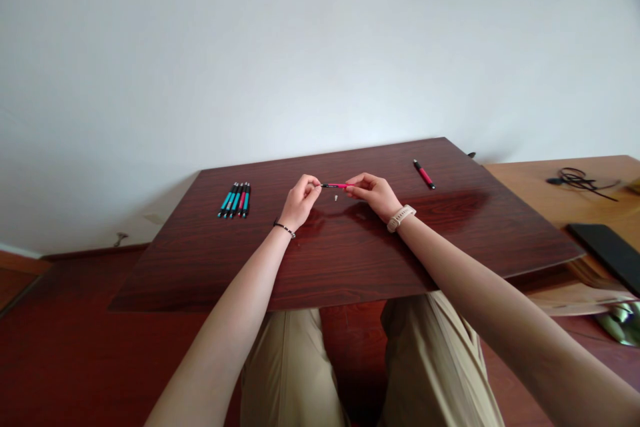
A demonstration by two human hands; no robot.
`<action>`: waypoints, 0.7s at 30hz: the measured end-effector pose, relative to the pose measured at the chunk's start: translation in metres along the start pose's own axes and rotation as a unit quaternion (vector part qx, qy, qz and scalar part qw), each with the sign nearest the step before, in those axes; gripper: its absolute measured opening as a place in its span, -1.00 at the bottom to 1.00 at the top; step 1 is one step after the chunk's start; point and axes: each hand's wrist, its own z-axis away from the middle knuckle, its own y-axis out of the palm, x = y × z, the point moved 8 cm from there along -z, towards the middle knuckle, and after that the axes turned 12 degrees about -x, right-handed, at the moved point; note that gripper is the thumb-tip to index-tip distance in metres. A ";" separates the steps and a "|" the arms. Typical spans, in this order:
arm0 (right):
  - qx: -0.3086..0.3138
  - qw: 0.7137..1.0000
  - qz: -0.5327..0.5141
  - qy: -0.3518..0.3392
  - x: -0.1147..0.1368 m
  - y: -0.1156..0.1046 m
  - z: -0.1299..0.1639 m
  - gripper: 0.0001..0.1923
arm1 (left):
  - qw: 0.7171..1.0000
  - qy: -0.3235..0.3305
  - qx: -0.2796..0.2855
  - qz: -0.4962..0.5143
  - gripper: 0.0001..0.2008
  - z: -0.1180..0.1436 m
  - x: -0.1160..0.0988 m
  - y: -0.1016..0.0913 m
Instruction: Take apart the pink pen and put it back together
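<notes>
Pink pen held level just above the worktop, my left hand pinching its dark tip end and my right hand gripping the other, a tiny pale part lying below, a row of pens off left.

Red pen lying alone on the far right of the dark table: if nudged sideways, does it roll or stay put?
The red pen looks slim and round-barrelled, so it would probably roll on the glossy table. Any clip is too small to make out. It looks stiff and probably light. It lies apart from both hands, with bare table around it, so nothing would stop it.
</notes>
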 end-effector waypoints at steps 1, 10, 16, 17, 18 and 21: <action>0.000 1.000 0.000 0.001 -0.001 0.000 0.000 -0.59 | 1.000 0.002 0.003 0.007 -0.80 0.000 0.000 0.000; 0.002 1.000 0.001 0.005 -0.002 0.000 0.000 -0.61 | 1.000 -0.003 0.010 0.016 -0.84 -0.001 -0.001 -0.001; 0.005 1.000 0.000 0.011 -0.003 0.001 0.000 -0.60 | 1.000 -0.004 0.000 0.012 -0.82 -0.001 0.000 -0.001; 0.005 1.000 0.000 0.012 -0.003 0.001 0.000 -0.60 | 1.000 -0.005 -0.002 0.009 -0.82 -0.001 0.001 -0.001; 0.006 1.000 -0.001 0.013 -0.003 0.001 0.000 -0.60 | 1.000 -0.004 -0.004 0.006 -0.81 -0.001 0.001 -0.001; 0.007 1.000 -0.005 0.016 -0.003 0.000 0.000 -0.60 | 1.000 0.001 -0.013 0.000 -0.80 -0.001 0.000 -0.002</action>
